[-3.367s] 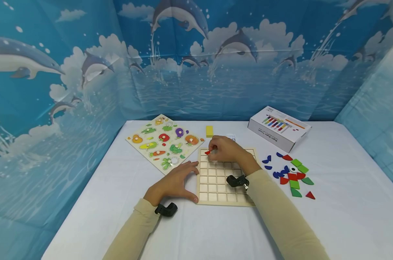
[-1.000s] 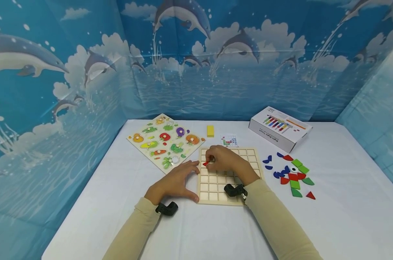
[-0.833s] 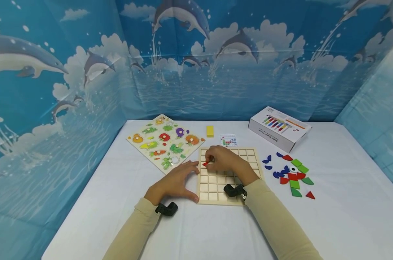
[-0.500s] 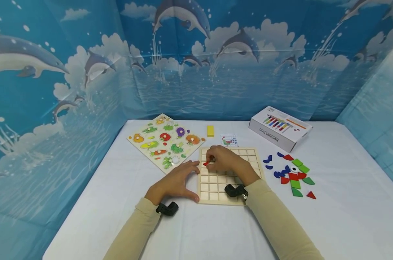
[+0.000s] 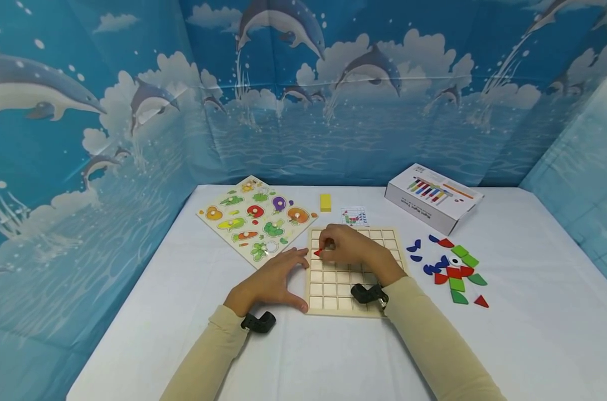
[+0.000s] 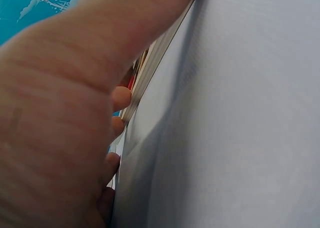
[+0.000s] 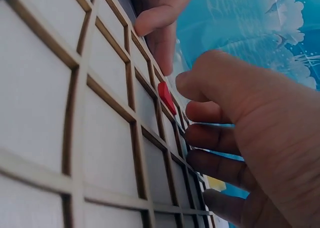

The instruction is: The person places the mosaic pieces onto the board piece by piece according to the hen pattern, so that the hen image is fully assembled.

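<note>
A small red triangular piece [image 5: 317, 253] lies in a left-column cell of the wooden grid board [image 5: 345, 313], toward the far side. My right hand [image 5: 350, 246] is over the board beside it. In the right wrist view, the thumb and loosely bent fingers of the right hand [image 7: 240, 118] stand apart from the red piece [image 7: 166, 98]. Along the board's left edge, my left hand [image 5: 270, 281] rests with thumb and fingers spread, their tips against the frame. The left wrist view shows this hand [image 6: 60, 113] close up beside the board's side.
Loose red, green and blue pieces [image 5: 456, 273] are scattered right of the board. Behind it lie a pattern card [image 5: 354, 215] and a yellow block [image 5: 325, 202]. A vegetable puzzle board [image 5: 255, 220] is at the back left, a white box [image 5: 433, 197] at the back right.
The right hand has brought the red piece from the board's far row toward me, then its fingers have come off it. The pattern card now shows more fully. The left hand stays put.
</note>
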Demonstrator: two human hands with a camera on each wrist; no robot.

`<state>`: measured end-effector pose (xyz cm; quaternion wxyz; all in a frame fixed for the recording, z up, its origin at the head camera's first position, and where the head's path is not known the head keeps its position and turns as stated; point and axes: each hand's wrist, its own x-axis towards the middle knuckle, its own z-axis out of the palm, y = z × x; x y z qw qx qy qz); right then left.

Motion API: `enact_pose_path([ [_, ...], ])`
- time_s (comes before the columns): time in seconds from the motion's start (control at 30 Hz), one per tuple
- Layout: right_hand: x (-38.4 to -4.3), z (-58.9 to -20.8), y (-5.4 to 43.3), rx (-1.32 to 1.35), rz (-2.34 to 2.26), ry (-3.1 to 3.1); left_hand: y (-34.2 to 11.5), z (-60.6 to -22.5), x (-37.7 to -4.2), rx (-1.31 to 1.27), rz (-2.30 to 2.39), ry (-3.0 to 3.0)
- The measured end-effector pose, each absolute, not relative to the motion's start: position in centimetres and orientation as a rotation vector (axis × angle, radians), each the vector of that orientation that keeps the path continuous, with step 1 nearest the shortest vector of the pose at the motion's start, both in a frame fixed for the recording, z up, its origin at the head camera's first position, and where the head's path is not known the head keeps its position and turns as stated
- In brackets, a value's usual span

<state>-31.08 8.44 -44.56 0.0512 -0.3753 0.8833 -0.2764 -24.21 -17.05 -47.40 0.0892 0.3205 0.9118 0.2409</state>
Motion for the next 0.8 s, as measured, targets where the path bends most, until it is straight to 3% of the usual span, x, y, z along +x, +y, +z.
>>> enact_pose_path([
  [0.27,-30.5,-43.4,11.5,-1.161,-1.020,2.673,-16.9,-47.2,-24.1,0.953,0.717,2.712],
  [0.57,-30.6,-43.7,19.1,-1.087,-1.022,2.810,-16.9,-47.1,-24.0,0.947,0.714,2.713],
  [0.8,-30.2,-43.4,24.2,-0.769,-0.808,2.930,-16.9,-47.2,-24.0,0.931,0.700,2.710],
])
